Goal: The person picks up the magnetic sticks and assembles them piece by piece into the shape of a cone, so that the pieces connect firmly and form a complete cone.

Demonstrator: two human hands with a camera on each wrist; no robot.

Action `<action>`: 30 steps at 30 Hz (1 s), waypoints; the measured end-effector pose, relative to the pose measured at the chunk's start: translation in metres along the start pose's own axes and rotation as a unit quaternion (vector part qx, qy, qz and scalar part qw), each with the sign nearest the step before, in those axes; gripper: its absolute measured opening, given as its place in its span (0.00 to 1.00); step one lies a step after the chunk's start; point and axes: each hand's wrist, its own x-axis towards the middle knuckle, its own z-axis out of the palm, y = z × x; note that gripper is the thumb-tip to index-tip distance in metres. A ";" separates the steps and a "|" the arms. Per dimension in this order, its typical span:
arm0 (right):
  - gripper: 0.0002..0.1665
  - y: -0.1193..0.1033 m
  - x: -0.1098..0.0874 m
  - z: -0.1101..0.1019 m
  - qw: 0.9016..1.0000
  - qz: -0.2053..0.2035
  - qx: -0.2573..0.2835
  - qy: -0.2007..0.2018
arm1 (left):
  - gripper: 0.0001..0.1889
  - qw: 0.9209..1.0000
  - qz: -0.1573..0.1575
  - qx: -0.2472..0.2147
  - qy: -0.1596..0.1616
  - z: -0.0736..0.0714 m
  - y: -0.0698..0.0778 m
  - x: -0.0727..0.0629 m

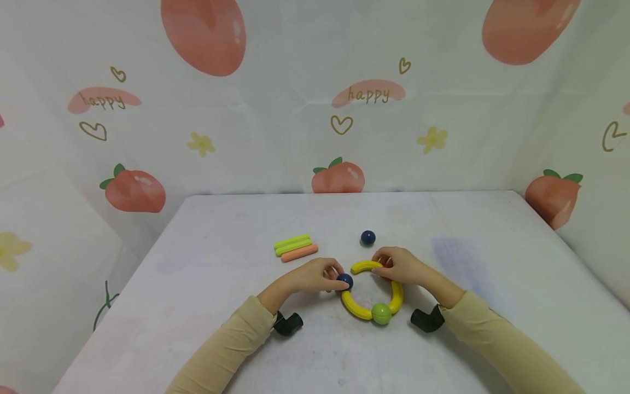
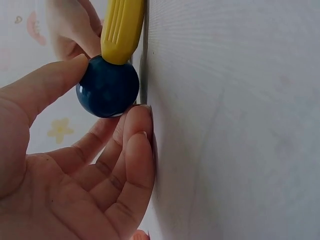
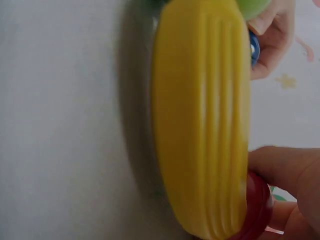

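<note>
My left hand [image 1: 315,275] pinches a dark blue ball [image 2: 107,89] between thumb and fingers at the left of a ring of toy pieces on the table. A curved yellow bar [image 1: 357,307] runs from this ball to a light green ball [image 1: 381,314] at the ring's near side. Another curved yellow bar [image 3: 202,120] joins the green ball to a red ball [image 3: 259,207], which my right hand [image 1: 402,266] grips. Beyond those right fingers, a third curved yellow bar [image 1: 364,266] reaches left; a gap separates its free end from the blue ball.
Behind the ring lies a second dark blue ball [image 1: 368,237]. Two straight yellow-green bars [image 1: 292,244] and an orange bar [image 1: 299,253] lie side by side at the back left. Black wrist devices [image 1: 428,318] hang under both sleeves. A printed cloth [image 1: 275,137] backs the white table [image 1: 236,230].
</note>
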 end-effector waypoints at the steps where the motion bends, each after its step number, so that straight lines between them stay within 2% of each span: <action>1: 0.12 0.000 0.000 0.001 1.000 -0.004 -0.003 0.002 | 0.18 1.000 0.000 0.001 0.001 0.000 0.000 0.000; 8: 0.08 0.001 0.002 0.004 1.000 -0.001 0.002 0.009 | 0.18 1.000 0.002 0.004 0.002 0.001 0.001 0.001; 20: 0.10 0.001 0.003 0.006 1.000 -0.016 0.008 0.003 | 0.17 1.000 0.002 -0.005 0.005 0.003 0.000 0.003; 25: 0.14 0.006 0.000 -0.001 0.999 -0.034 0.017 -0.034 | 0.17 1.000 -0.005 -0.003 0.007 0.003 0.000 0.005; 30: 0.27 0.013 -0.007 -0.012 0.994 -0.045 0.037 -0.088 | 0.18 1.000 -0.016 0.008 0.017 0.001 0.000 0.006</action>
